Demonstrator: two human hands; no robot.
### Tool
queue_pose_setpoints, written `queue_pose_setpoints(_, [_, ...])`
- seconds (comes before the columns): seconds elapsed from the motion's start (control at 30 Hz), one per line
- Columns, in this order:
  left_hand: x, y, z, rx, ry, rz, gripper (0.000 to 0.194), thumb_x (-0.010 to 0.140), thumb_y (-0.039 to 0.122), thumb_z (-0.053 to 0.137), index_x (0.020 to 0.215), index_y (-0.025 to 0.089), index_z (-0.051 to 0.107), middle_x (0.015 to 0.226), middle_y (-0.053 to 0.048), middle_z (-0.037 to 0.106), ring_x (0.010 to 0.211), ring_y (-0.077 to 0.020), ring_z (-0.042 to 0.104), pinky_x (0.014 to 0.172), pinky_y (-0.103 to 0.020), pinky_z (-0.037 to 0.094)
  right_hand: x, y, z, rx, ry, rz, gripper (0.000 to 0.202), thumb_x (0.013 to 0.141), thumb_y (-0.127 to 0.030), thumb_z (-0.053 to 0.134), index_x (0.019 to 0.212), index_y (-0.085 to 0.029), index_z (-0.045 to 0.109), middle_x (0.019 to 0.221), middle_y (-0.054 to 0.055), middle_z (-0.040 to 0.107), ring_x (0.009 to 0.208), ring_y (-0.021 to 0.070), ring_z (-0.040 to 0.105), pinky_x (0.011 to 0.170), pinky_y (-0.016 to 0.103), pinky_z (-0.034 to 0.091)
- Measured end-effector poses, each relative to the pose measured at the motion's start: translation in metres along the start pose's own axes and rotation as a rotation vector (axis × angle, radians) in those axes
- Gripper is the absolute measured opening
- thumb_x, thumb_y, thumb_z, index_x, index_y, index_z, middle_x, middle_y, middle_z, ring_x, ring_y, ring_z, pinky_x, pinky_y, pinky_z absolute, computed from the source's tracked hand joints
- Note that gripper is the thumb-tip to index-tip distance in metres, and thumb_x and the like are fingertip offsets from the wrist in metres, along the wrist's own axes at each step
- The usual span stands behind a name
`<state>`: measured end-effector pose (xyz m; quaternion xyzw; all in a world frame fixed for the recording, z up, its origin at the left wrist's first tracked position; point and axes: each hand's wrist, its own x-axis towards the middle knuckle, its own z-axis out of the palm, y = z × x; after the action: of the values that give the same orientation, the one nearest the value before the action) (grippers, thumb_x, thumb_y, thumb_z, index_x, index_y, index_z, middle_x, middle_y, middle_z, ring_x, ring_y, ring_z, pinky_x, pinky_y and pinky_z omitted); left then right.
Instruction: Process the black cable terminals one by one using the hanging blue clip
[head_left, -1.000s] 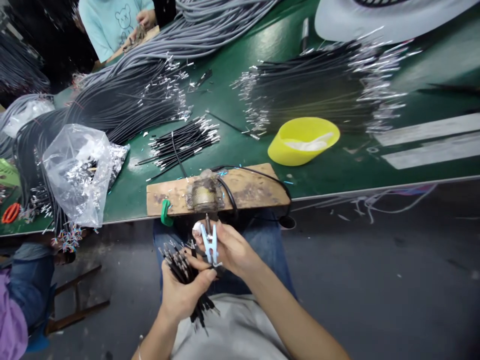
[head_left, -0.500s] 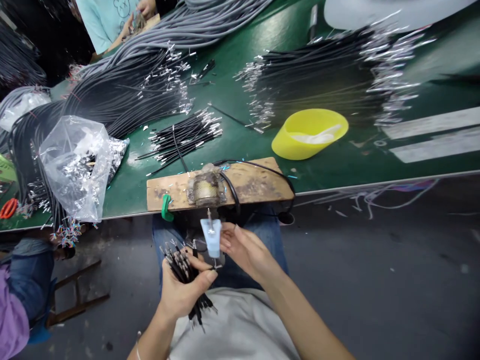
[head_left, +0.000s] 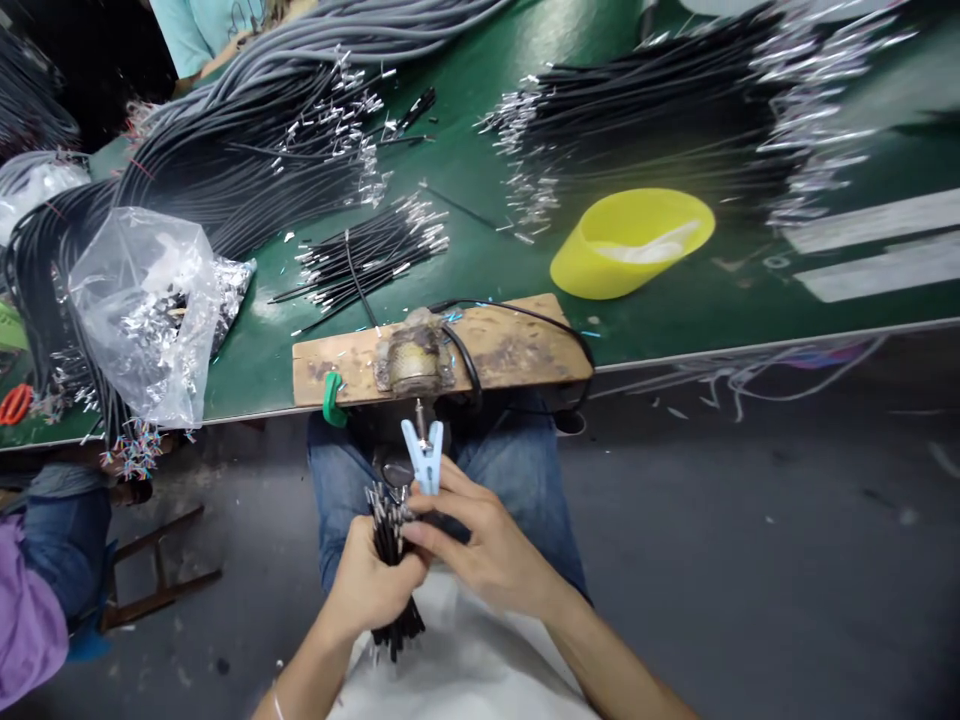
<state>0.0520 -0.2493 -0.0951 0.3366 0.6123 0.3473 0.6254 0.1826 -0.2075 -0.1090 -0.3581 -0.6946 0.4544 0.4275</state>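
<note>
A bundle of short black cables (head_left: pixel 397 625) with bare, silvery ends is wrapped in my left hand (head_left: pixel 379 580), upright over my lap. My right hand (head_left: pixel 487 540) has its thumb and fingers closed around cable ends at the top of this bundle; exactly how many it grips is hidden. Just above those fingers, a light blue clothes peg (head_left: pixel 425 455) hangs on the metal shaft of a small motor (head_left: pixel 415 358). The motor is fixed on a wooden board (head_left: pixel 517 345) at the table's edge.
On the green table (head_left: pixel 480 240) lie a small pile of black cables (head_left: pixel 367 255), a larger cable stack (head_left: pixel 652 120), a yellow cup (head_left: pixel 600 265) and a plastic bag (head_left: pixel 142 320) of metal bits. A green clamp (head_left: pixel 334 400) grips the board. Other people sit left and across.
My right hand has moved left from beside the peg to the cable tops. The bundle has become more upright in my left hand, and the peg has turned to show its side.
</note>
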Motion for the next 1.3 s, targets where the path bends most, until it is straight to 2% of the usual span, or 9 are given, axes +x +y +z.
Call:
queue_pose_setpoints(0.07, [0.000,0.000,0.001,-0.035,-0.007,-0.011,0.028,0.065,0.026,0.068,0.052,0.013,0.048,0.043,0.005,0.040,0.040,-0.0041,0.032,0.039,-0.020,0.023,0.000,0.001,0.002,0.024,0.046,0.016,0.017,0.084,-0.016,0.051,0.070,-0.020,0.058,0.068,0.003,0.054,0.068,0.0176,0.050,0.060,0.030,0.042])
queue_pose_setpoints(0.2, [0.002,-0.005,0.003,-0.136,0.038,-0.016,0.035,0.068,0.047,0.067,0.067,0.016,0.050,0.044,0.006,0.040,0.037,-0.0054,0.035,0.040,-0.022,0.030,-0.005,0.003,0.013,-0.017,0.301,-0.006,0.023,0.080,-0.009,0.051,0.060,-0.020,0.049,0.059,-0.001,0.044,0.060,0.0151,0.042,0.055,0.028,0.036])
queue_pose_setpoints(0.3, [0.002,-0.011,0.003,-0.189,0.020,-0.011,0.040,0.070,0.053,0.064,0.068,0.015,0.050,0.042,0.007,0.038,0.035,-0.0046,0.034,0.038,-0.021,0.031,-0.009,0.005,0.023,0.124,0.410,0.056,0.021,0.080,-0.011,0.051,0.062,-0.020,0.052,0.061,-0.001,0.047,0.061,0.0148,0.045,0.056,0.028,0.036])
queue_pose_setpoints(0.57, [0.004,-0.017,-0.008,-0.205,-0.117,0.030,0.034,0.081,0.043,0.057,0.069,0.011,0.056,0.041,0.009,0.043,0.031,-0.0026,0.036,0.033,-0.016,0.030,-0.009,0.011,0.027,0.908,0.172,0.506,0.027,0.078,-0.045,0.059,0.073,-0.020,0.065,0.059,-0.001,0.051,0.052,0.0127,0.045,0.053,0.027,0.040])
queue_pose_setpoints(0.73, [0.005,-0.015,-0.010,-0.210,-0.163,0.002,0.035,0.082,0.043,0.056,0.068,0.012,0.055,0.038,0.011,0.038,0.027,-0.0018,0.032,0.030,-0.015,0.030,-0.005,0.012,0.012,0.648,0.136,0.379,0.022,0.074,-0.040,0.066,0.071,-0.018,0.065,0.070,0.002,0.056,0.066,0.0150,0.052,0.060,0.025,0.042])
queue_pose_setpoints(0.93, [0.004,-0.002,0.001,-0.193,-0.136,0.022,0.043,0.072,0.048,0.064,0.052,0.012,0.051,0.041,0.002,0.050,0.034,-0.0049,0.045,0.038,-0.019,0.035,-0.007,0.004,0.024,0.477,0.285,0.356,0.020,0.081,-0.033,0.058,0.066,-0.019,0.056,0.058,-0.001,0.053,0.050,0.0123,0.049,0.046,0.023,0.040])
queue_pose_setpoints(1.07, [0.005,0.003,0.004,-0.176,-0.095,0.032,0.044,0.072,0.048,0.065,0.050,0.011,0.055,0.041,0.000,0.049,0.035,-0.0049,0.043,0.039,-0.020,0.033,-0.010,0.006,0.024,-0.032,0.574,-0.079,0.015,0.078,-0.011,0.056,0.066,-0.021,0.057,0.062,0.001,0.054,0.058,0.0151,0.050,0.053,0.027,0.043])
queue_pose_setpoints(1.17, [0.007,0.003,-0.001,-0.155,-0.052,0.044,0.040,0.069,0.047,0.067,0.056,0.011,0.060,0.040,0.003,0.044,0.034,-0.0036,0.035,0.036,-0.020,0.027,-0.006,0.010,0.014,0.036,0.440,-0.136,0.013,0.079,-0.014,0.057,0.067,-0.021,0.059,0.065,0.003,0.056,0.064,0.0172,0.051,0.059,0.031,0.043])
queue_pose_setpoints(1.3, [0.012,0.005,-0.004,-0.108,-0.016,0.099,0.029,0.060,0.037,0.077,0.057,0.010,0.065,0.050,0.000,0.054,0.045,-0.0074,0.045,0.046,-0.022,0.038,0.003,0.016,-0.001,0.728,-0.012,0.343,0.034,0.074,-0.049,0.062,0.063,-0.017,0.059,0.058,0.001,0.051,0.056,0.0145,0.048,0.051,0.027,0.040])
